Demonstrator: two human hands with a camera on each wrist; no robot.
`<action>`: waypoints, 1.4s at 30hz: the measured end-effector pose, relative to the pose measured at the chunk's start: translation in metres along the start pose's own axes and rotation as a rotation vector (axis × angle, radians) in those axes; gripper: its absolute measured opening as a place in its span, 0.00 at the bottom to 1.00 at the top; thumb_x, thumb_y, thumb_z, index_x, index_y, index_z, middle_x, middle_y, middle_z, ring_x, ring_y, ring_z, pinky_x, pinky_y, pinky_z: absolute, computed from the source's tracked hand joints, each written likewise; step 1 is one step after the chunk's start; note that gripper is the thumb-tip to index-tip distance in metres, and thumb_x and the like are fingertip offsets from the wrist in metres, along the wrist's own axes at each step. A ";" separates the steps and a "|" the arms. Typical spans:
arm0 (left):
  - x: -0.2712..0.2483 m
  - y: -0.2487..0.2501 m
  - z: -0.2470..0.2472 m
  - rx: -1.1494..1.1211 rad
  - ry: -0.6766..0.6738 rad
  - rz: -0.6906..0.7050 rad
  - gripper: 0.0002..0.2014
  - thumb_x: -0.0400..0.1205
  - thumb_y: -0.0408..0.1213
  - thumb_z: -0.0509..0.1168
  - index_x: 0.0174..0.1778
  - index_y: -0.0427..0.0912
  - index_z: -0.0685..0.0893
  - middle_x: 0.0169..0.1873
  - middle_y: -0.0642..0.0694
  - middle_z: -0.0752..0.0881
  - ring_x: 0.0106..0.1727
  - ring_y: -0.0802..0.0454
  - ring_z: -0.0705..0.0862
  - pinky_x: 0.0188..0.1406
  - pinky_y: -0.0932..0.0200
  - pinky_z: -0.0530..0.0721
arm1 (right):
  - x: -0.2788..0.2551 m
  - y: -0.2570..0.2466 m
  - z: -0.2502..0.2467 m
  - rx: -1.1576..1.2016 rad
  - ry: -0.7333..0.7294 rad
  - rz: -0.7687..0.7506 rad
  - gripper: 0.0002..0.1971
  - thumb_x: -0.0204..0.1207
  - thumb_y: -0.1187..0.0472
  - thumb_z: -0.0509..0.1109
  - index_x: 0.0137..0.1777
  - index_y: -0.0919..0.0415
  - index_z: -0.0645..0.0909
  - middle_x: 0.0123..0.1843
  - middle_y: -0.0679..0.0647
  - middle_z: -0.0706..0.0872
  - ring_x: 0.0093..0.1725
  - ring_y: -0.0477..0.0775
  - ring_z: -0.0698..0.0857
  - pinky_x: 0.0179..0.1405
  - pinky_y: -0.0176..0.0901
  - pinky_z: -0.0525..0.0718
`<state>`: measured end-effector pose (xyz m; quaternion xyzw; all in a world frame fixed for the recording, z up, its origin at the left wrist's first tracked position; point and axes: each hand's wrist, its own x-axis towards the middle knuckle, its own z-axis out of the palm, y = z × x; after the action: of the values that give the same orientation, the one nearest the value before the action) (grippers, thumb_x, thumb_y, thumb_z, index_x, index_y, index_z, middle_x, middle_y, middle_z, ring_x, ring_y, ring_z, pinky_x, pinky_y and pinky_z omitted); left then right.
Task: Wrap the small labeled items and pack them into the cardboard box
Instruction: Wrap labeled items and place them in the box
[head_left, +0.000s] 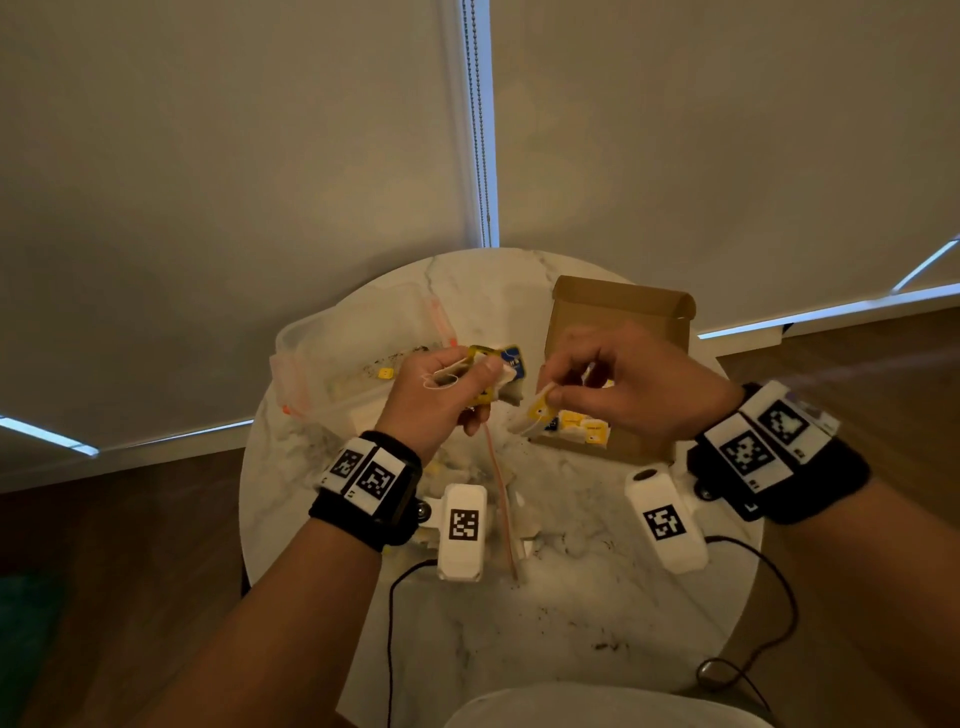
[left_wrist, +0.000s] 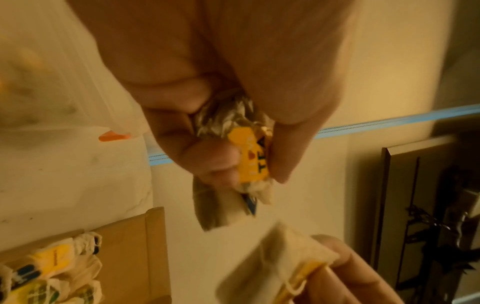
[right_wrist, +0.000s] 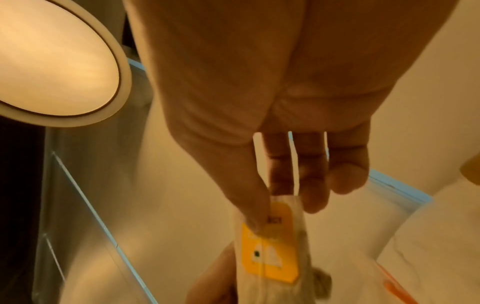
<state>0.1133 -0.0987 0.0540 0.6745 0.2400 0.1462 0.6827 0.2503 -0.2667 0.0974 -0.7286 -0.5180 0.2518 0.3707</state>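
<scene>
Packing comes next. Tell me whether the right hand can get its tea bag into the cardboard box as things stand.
Probably yes. The right hand pinches a tea bag just above the open cardboard box, whose lid stands back; nothing lies between.

Tea bags in both hands

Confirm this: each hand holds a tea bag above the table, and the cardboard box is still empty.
Not empty. The head view shows the box already holding several tea bags. The rest stands: the left hand and right hand each hold one above the table.
</scene>
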 end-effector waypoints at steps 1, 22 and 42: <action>-0.001 0.000 -0.001 0.029 -0.037 0.012 0.09 0.84 0.33 0.67 0.45 0.31 0.89 0.30 0.27 0.80 0.24 0.47 0.77 0.20 0.60 0.74 | 0.002 -0.001 -0.002 -0.048 -0.020 0.001 0.05 0.74 0.62 0.77 0.42 0.50 0.88 0.45 0.45 0.84 0.40 0.46 0.83 0.38 0.36 0.80; 0.010 -0.015 0.010 0.033 0.038 -0.055 0.13 0.85 0.34 0.67 0.49 0.24 0.87 0.28 0.41 0.80 0.25 0.49 0.78 0.21 0.60 0.75 | 0.024 0.059 -0.001 -0.088 0.062 0.317 0.05 0.76 0.61 0.75 0.43 0.49 0.86 0.41 0.45 0.89 0.44 0.46 0.87 0.45 0.41 0.86; 0.033 -0.041 0.026 0.057 0.023 -0.192 0.10 0.84 0.35 0.68 0.46 0.30 0.87 0.35 0.35 0.85 0.25 0.51 0.80 0.21 0.60 0.77 | 0.021 0.216 0.034 -0.450 0.036 0.780 0.11 0.81 0.65 0.67 0.58 0.61 0.87 0.61 0.63 0.86 0.60 0.65 0.83 0.56 0.48 0.80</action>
<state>0.1496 -0.1060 0.0085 0.6658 0.3153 0.0809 0.6714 0.3549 -0.2781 -0.0954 -0.9360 -0.2400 0.2413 0.0895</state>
